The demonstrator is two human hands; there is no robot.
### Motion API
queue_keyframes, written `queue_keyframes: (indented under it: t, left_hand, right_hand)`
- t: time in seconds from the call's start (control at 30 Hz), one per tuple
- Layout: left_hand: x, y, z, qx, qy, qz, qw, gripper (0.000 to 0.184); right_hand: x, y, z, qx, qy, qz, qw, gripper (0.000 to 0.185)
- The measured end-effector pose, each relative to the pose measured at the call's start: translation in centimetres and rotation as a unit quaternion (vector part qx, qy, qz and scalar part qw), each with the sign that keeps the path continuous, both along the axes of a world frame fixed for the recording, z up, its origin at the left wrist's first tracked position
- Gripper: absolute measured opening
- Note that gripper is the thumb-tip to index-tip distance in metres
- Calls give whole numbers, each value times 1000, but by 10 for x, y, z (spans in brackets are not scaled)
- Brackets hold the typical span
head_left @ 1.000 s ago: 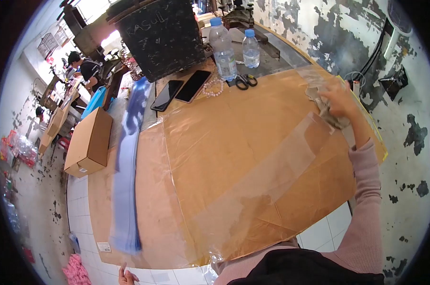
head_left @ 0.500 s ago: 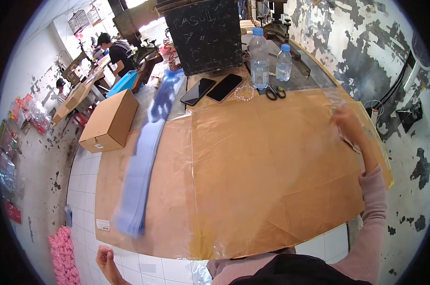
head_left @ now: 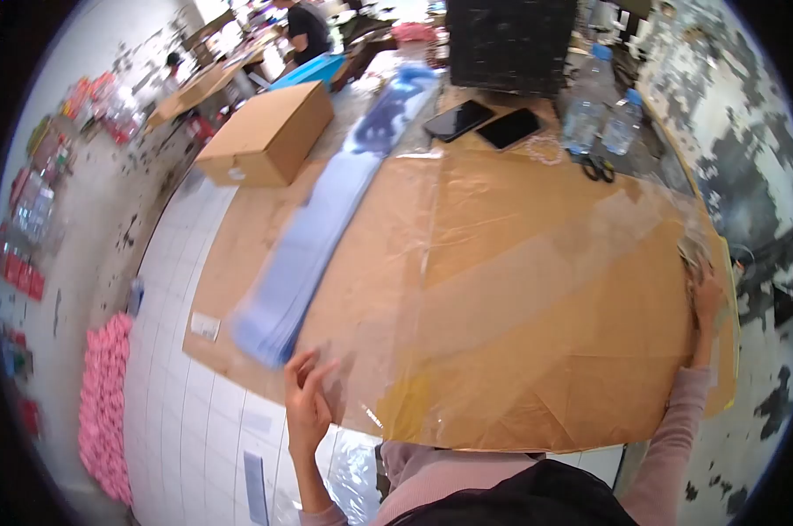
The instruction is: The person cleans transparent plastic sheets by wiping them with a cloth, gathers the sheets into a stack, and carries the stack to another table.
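My left hand (head_left: 310, 399) is raised at the near edge of the cardboard-covered table (head_left: 536, 351), its fingers apart and nothing in them. Just beyond it lies the near end of a long stack of bluish plastic strips (head_left: 326, 210). At the right side of the table, my right hand (head_left: 705, 294) rests on a crumpled greyish cloth (head_left: 693, 250), partly blurred; its fingers are bent over the cloth. A clear plastic strip (head_left: 519, 280) lies diagonally across the brown surface between my hands.
Behind are a closed cardboard box (head_left: 269, 136), two phones (head_left: 459, 120), black scissors (head_left: 598, 168), a bead bracelet (head_left: 547, 149), two water bottles (head_left: 622, 123) and a black box (head_left: 510, 44). A person (head_left: 307, 33) works farther back. Pink bundles (head_left: 107, 408) lie on the floor.
The view has swung left. My left hand has risen to the table's near edge and its fingers have spread. My right hand has come nearer with the cloth, along the right side.
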State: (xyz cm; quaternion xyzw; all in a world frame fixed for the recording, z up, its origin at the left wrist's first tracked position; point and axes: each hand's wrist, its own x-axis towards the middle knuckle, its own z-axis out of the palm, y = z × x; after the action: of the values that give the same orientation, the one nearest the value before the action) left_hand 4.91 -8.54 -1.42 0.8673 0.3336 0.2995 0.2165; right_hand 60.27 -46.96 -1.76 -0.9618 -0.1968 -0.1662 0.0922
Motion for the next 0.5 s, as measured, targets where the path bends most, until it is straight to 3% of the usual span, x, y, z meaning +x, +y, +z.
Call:
queue_keyframes:
  t: [0.1,0.2,0.27,0.37,0.4,0.43,0.5]
  left_hand:
    - [-1,3,-5,-67,-52,79,993,38]
    - [4,2,-5,-81,-32,132,987,51]
    - [12,-1,-4,-116,-37,174,977,69]
    - [25,-2,7,-193,25,213,958,74]
    - [30,-2,6,-166,22,211,963,74]
    - [34,-4,4,-138,17,206,969,74]
    - [41,-4,1,-136,13,200,970,70]
  right_hand:
    - [61,-43,-34,-20,-74,18,997,29]
    - [70,-34,-2,31,-133,44,990,27]
    - [-11,39,53,174,-61,127,975,28]
    - [-139,136,100,284,69,224,930,27]
    - [-181,164,111,294,174,299,891,27]
    - [-206,192,109,255,159,408,862,28]
    - [-257,247,105,182,157,623,745,36]
